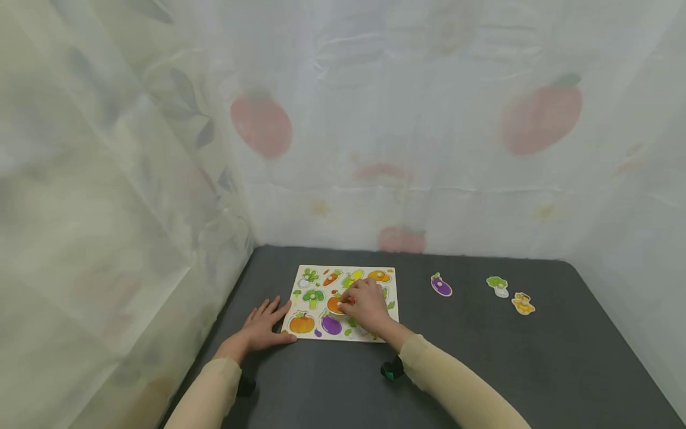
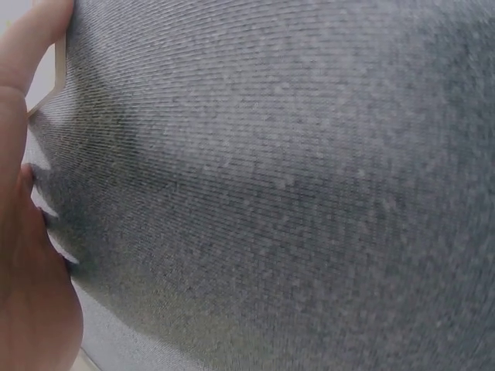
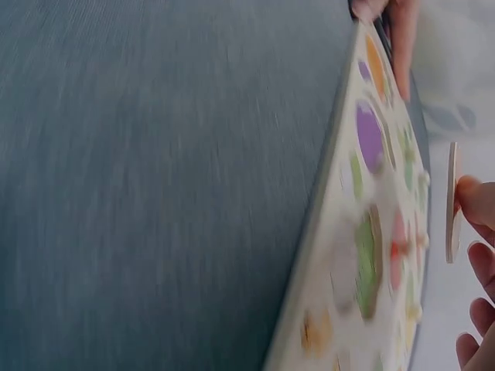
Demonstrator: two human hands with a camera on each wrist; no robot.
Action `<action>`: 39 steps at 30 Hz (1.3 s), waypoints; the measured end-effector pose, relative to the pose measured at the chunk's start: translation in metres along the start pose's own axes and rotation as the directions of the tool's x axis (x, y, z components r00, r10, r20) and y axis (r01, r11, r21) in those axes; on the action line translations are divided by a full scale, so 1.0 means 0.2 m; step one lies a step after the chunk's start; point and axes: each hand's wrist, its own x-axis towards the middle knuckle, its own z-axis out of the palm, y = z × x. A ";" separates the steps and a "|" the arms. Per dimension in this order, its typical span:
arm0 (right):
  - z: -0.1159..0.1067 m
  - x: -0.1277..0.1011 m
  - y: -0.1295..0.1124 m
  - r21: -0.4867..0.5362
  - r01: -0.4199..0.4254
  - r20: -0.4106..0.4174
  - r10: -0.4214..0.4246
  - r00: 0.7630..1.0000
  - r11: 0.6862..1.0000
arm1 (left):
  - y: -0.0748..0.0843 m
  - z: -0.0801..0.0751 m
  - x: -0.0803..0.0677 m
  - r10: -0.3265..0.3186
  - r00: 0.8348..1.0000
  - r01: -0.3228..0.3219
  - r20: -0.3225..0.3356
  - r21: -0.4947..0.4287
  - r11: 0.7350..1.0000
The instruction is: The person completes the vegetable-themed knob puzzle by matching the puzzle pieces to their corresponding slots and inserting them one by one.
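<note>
A white puzzle board (image 1: pixel 347 341) with vegetable pictures lies on the dark table. My right hand (image 1: pixel 367 306) is over its middle and pinches a thin wooden puzzle piece (image 3: pixel 453 205), seen edge-on and raised off the board in the right wrist view. From the head view this piece looks round and orange (image 1: pixel 335 305). At the board's lower left corner my left hand (image 1: pixel 262 326) rests with fingers spread, the thumb along the front edge. Knobbed pieces on the board include a broccoli (image 1: pixel 313 297) and a carrot (image 1: pixel 331 278). The pumpkin picture (image 1: pixel 302 324) and eggplant picture (image 1: pixel 331 325) lie along the front.
Right of the board lie an eggplant piece (image 1: pixel 442 286), a green-topped white vegetable piece (image 1: pixel 498 286) and a yellow-orange piece (image 1: pixel 523 304). Pale printed curtains (image 1: pixel 343 149) hang behind and beside the dark table (image 1: pixel 455 345).
</note>
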 end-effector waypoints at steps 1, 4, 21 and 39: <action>0.02 0.00 -0.02 -0.004 0.000 0.006 0.000 1.000 1.000 | 0.00 0.00 0.00 -0.003 1.000 0.003 0.002 0.001 1.000; 0.08 0.02 -0.08 -0.029 0.006 0.024 -0.005 1.000 1.000 | 0.00 -0.01 0.00 -0.004 1.000 0.004 0.004 0.006 1.000; 0.26 0.03 -0.29 -0.075 0.019 0.035 -0.017 0.999 0.997 | 0.02 -0.02 0.00 0.009 1.000 -0.009 0.007 -0.007 1.000; 0.38 0.05 -0.33 -0.061 0.038 -0.023 -0.039 0.999 0.997 | 0.02 -0.02 -0.01 0.004 1.000 -0.004 0.008 0.015 1.000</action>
